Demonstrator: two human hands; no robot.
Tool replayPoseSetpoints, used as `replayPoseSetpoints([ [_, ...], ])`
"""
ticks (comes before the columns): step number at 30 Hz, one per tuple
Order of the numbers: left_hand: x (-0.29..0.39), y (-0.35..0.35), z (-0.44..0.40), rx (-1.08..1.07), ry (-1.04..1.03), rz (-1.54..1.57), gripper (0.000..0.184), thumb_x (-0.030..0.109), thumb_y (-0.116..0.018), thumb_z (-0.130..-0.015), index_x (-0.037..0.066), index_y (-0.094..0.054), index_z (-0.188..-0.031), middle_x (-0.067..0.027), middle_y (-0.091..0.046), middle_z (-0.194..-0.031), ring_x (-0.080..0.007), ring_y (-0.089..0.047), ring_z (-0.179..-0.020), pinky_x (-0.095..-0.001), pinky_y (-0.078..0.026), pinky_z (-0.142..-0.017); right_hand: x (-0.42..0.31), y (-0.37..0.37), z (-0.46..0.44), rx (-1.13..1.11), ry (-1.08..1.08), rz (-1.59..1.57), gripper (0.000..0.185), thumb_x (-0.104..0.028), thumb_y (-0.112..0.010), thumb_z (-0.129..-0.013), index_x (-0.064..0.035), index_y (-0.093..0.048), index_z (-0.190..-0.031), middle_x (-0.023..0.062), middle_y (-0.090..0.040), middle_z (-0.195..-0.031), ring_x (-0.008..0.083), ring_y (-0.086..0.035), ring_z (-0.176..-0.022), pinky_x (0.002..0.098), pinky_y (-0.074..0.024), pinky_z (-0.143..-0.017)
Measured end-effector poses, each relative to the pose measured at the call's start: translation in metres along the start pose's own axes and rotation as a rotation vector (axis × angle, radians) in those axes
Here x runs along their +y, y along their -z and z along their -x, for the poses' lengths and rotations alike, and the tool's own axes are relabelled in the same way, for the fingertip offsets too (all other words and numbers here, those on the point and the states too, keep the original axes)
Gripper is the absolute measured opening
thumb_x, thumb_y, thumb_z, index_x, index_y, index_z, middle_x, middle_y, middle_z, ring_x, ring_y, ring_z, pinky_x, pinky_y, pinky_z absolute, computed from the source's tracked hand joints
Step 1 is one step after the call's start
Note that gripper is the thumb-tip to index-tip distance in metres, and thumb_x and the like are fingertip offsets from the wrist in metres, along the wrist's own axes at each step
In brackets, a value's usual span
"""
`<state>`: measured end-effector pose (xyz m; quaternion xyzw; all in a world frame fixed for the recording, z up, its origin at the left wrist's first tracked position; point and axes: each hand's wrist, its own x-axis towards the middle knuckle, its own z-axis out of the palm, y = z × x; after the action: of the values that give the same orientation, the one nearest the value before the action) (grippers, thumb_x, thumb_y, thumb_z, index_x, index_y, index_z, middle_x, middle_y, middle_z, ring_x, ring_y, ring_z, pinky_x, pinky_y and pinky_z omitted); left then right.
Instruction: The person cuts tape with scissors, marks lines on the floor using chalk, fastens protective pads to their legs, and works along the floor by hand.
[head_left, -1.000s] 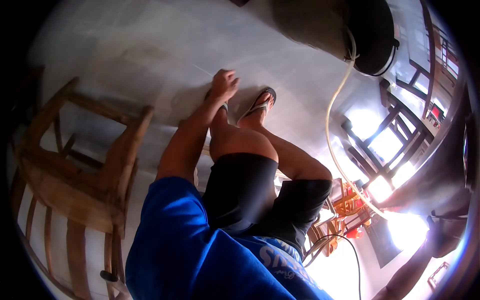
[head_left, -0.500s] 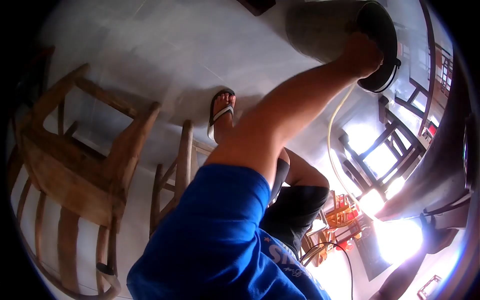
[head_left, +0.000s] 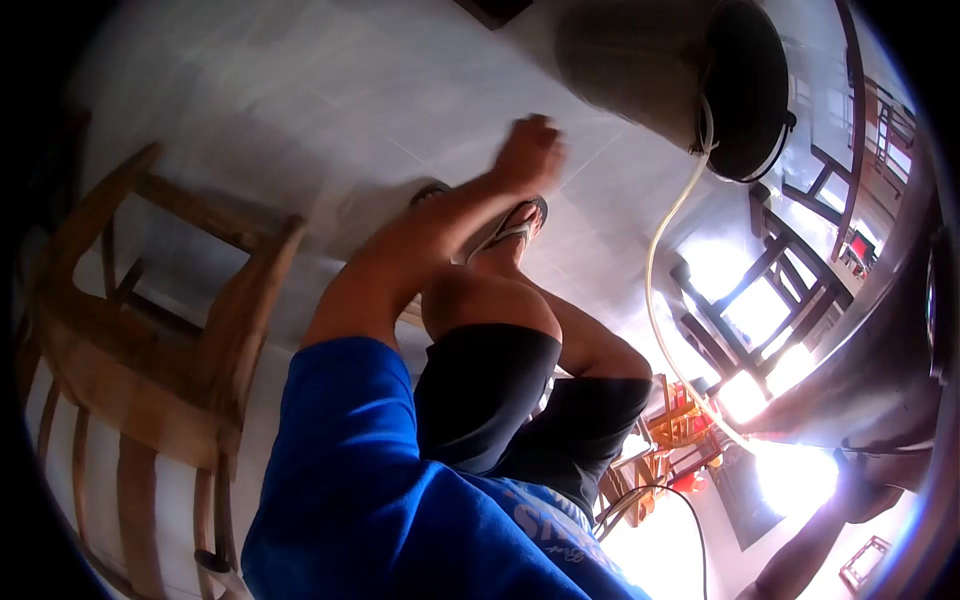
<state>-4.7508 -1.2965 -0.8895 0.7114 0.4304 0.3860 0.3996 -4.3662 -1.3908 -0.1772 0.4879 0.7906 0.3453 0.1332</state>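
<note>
My left hand [head_left: 532, 155] is over the floor near my feet, its fingers curled and blurred; what it holds, if anything, cannot be made out. To its right stands a large bucket [head_left: 635, 60] with a dark mouth and a wire handle. A pale hose [head_left: 655, 265] runs from the bucket's mouth toward the lower right. At the lower right, my right hand [head_left: 872, 492] is beside a large dark object [head_left: 850, 395]; shadow and glare hide its fingers.
A wooden chair [head_left: 130, 370] is at the left. Dark wooden stools [head_left: 765, 290] and orange-brown furniture [head_left: 675, 430] stand to the right. My sandalled foot [head_left: 518, 228] rests on the grey tiled floor [head_left: 330, 110]. A black cable [head_left: 700, 530] hangs at the lower right.
My left hand went from near my feet to the bucket's mouth, then came back from it and is now above my feet. My right hand stays at the lower right.
</note>
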Motion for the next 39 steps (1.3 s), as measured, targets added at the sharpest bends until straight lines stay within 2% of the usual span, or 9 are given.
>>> replayPoseSetpoints([
  [5, -0.092, 0.039, 0.051, -0.375, 0.374, -0.514, 0.044, 0.014, -0.06, -0.087, -0.006, -0.05, -0.125, -0.0221, -0.06, -0.102, -0.0383, -0.061, -0.099, -0.0491, -0.053, -0.082, 0.003, 0.01, 0.001, -0.015, -0.058, 0.03, 0.055, -0.027, -0.083, -0.077, 0.0056, -0.066, -0.118, 0.0249, -0.068, -0.116, 0.035, -0.068, -0.103, 0.0398, -0.0585, -0.086],
  [6, -0.099, 0.044, 0.052, -0.466, 0.446, -0.531, 0.058, 0.019, -0.059, -0.09, -0.007, -0.041, -0.138, -0.0217, -0.058, -0.111, -0.0366, -0.06, -0.106, -0.048, -0.054, -0.087, 0.003, 0.01, 0.0, -0.014, -0.063, 0.035, 0.055, -0.028, -0.083, -0.078, 0.0053, -0.066, -0.118, 0.025, -0.067, -0.116, 0.0351, -0.068, -0.103, 0.04, -0.0585, -0.087],
  [10, -0.116, 0.041, 0.048, -0.636, 0.464, -0.505, 0.076, 0.021, -0.062, -0.089, -0.006, -0.025, -0.15, -0.0216, -0.05, -0.128, -0.0365, -0.056, -0.117, -0.0504, -0.053, -0.092, 0.002, 0.016, 0.005, -0.007, -0.093, 0.055, 0.053, -0.029, -0.081, -0.079, 0.0041, -0.067, -0.118, 0.025, -0.067, -0.117, 0.0351, -0.068, -0.104, 0.0405, -0.0583, -0.088],
  [19, -0.117, 0.016, 0.025, -0.664, 0.336, -0.705, 0.081, 0.015, -0.068, -0.081, -0.003, -0.029, -0.15, -0.0173, -0.052, -0.127, -0.0339, -0.056, -0.117, -0.0495, -0.052, -0.09, 0.001, 0.024, 0.005, -0.012, -0.117, 0.086, 0.049, -0.032, -0.077, -0.084, 0.0016, -0.068, -0.118, 0.0252, -0.066, -0.118, 0.0353, -0.067, -0.107, 0.0417, -0.058, -0.089],
  [22, -0.121, 0.009, 0.015, -0.717, 0.464, -0.725, 0.07, 0.016, -0.067, -0.082, -0.002, -0.038, -0.144, -0.0153, -0.054, -0.122, -0.0322, -0.055, -0.116, -0.0479, -0.053, -0.085, 0.002, 0.027, 0.003, -0.021, -0.113, 0.086, 0.047, -0.033, -0.076, -0.085, 0.0007, -0.068, -0.117, 0.0253, -0.066, -0.119, 0.0354, -0.067, -0.108, 0.0421, -0.0579, -0.09],
  [28, -0.148, -0.018, 0.026, -0.564, 0.406, -0.771, 0.049, 0.016, -0.064, -0.084, 0.001, -0.051, -0.129, -0.0149, -0.057, -0.116, -0.0317, -0.059, -0.109, -0.0448, -0.054, -0.076, 0.001, 0.023, 0.001, -0.028, -0.107, 0.082, 0.045, -0.035, -0.073, -0.088, -0.001, -0.068, -0.117, 0.0254, -0.066, -0.12, 0.0355, -0.067, -0.109, 0.0428, -0.0577, -0.091],
  [31, -0.141, -0.007, 0.006, -0.849, 0.499, -0.729, 0.044, 0.015, -0.063, -0.084, 0.0, -0.053, -0.125, -0.0169, -0.06, -0.116, -0.0329, -0.063, -0.104, -0.0477, -0.055, -0.078, -0.003, 0.02, 0.001, -0.025, -0.095, 0.081, 0.044, -0.036, -0.072, -0.089, -0.0018, -0.069, -0.117, 0.0255, -0.065, -0.12, 0.0355, -0.067, -0.11, 0.0432, -0.0577, -0.092],
  [35, -0.128, 0.013, 0.016, -0.686, 0.443, -0.438, 0.037, 0.015, -0.065, -0.085, -0.002, -0.058, -0.117, -0.0228, -0.063, -0.113, -0.0384, -0.065, -0.101, -0.0528, -0.054, -0.083, -0.013, 0.016, 0.0, -0.029, -0.051, 0.079, 0.043, -0.037, -0.07, -0.091, -0.003, -0.069, -0.117, 0.0256, -0.065, -0.121, 0.0356, -0.066, -0.112, 0.0438, -0.0575, -0.093],
  [39, -0.074, -0.004, -0.014, 0.13, 0.152, -0.163, 0.019, 0.015, -0.068, -0.085, 0.003, -0.065, -0.1, -0.017, -0.068, -0.091, -0.0362, -0.067, -0.084, -0.0461, -0.056, -0.074, -0.03, 0.004, -0.012, -0.026, 0.04, 0.062, 0.042, -0.038, -0.068, -0.093, -0.0041, -0.07, -0.117, 0.0257, -0.065, -0.122, 0.0357, -0.066, -0.113, 0.0443, -0.0574, -0.094],
])
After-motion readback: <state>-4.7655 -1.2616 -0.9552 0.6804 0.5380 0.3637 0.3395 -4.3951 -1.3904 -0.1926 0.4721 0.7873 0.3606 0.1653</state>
